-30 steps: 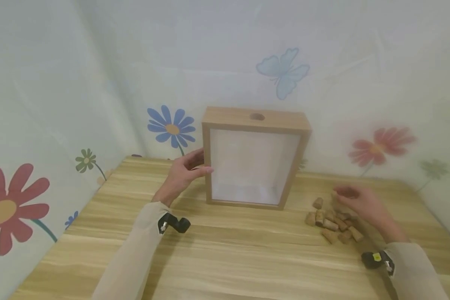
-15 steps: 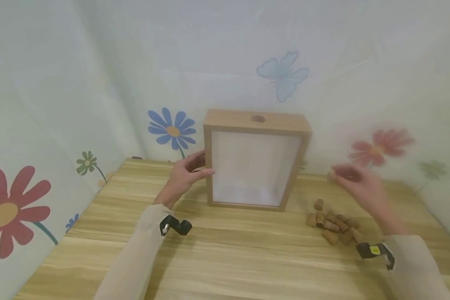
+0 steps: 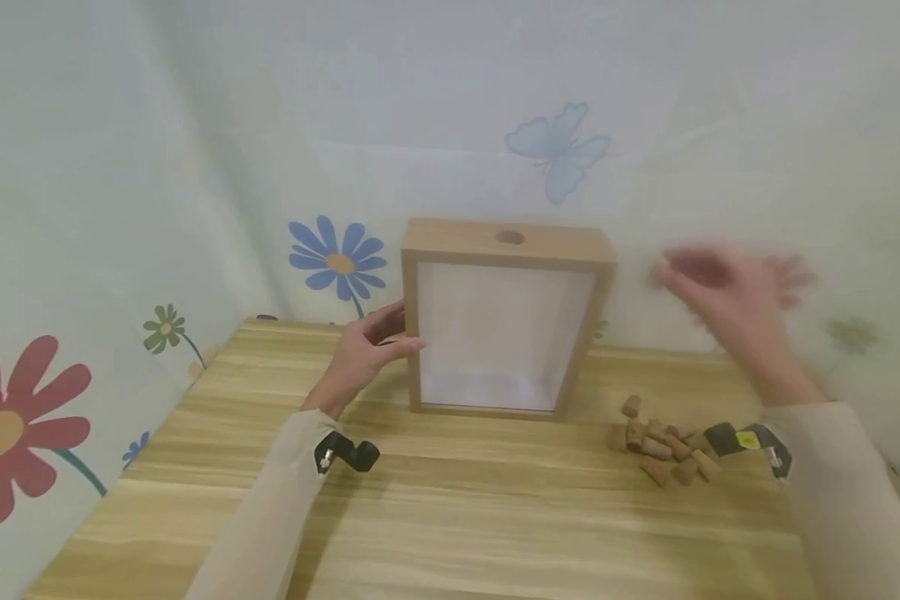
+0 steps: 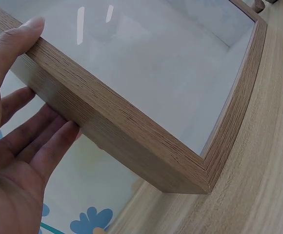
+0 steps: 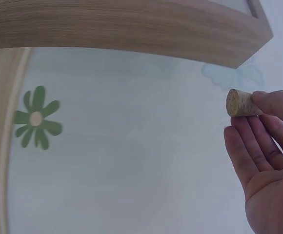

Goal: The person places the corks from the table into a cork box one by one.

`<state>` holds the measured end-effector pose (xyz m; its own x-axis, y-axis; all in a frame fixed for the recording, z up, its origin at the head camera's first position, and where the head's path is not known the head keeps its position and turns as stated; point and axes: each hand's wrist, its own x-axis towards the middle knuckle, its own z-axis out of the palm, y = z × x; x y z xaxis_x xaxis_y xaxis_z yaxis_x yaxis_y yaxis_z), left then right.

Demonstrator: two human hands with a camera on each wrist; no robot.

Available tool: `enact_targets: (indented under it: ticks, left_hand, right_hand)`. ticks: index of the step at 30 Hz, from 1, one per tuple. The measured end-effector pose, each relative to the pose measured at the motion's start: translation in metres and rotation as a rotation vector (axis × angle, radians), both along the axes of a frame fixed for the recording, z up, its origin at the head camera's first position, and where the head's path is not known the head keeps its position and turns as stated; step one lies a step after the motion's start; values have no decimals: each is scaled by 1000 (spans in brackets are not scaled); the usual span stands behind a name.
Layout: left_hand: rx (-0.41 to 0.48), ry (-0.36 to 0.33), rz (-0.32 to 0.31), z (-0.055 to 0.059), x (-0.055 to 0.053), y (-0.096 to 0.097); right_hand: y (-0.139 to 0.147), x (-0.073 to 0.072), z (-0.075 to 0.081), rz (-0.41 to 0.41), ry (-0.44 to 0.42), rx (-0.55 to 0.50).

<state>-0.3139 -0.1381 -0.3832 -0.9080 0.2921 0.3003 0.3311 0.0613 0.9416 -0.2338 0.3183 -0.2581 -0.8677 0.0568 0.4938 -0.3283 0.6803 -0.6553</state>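
Observation:
A wooden shadow box frame [image 3: 506, 333] with a clear front and a round hole [image 3: 510, 237] in its top stands upright on the table. My left hand [image 3: 363, 350] grips its left side, thumb on the front edge and fingers along the side and back, as the left wrist view shows. Raised to the right of the frame, my right hand [image 3: 735, 300] is blurred in the head view. In the right wrist view it pinches one cork [image 5: 241, 103] between thumb and fingers, apart from the frame. Several loose corks [image 3: 663, 450] lie in a pile on the table below that hand.
The wood-grain table [image 3: 450, 517] runs up to a pale curtain [image 3: 390, 108] printed with flowers and a butterfly. A black wrist mount [image 3: 348, 452] sits on the left sleeve, and another mount [image 3: 746, 437] on the right one.
My right hand has risen from beside the cork pile to about the height of the frame's top, carrying a cork. The left hand and the frame have stayed in place.

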Motion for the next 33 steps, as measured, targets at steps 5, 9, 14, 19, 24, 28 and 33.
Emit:
enact_targets:
  ticks: [5, 9, 14, 19, 24, 28, 33]
  left_hand:
    - [-5, 7, 2, 0, 1, 0]
    - [-8, 4, 2, 0, 1, 0]
    - [-3, 6, 1, -1, -1, -1]
    - [2, 3, 1, -1, -1, -1]
    - [8, 15, -1, -1, -1, 1]
    - [5, 4, -1, -3, -1, 1]
    - [-3, -3, 12, -3, -1, 0]
  right_hand:
    - [-13, 4, 26, -31, -58, -48]
    - [-25, 3, 44, -30, -84, -39]
    - [-44, -4, 60, 44, -51, -48]
    - [-61, -11, 71, 106, 13, -56]
    - [-78, -17, 79, 153, 71, -45]
    - [-93, -22, 83, 194, 116, -39]
    - [-110, -28, 84, 227, 141, 2]
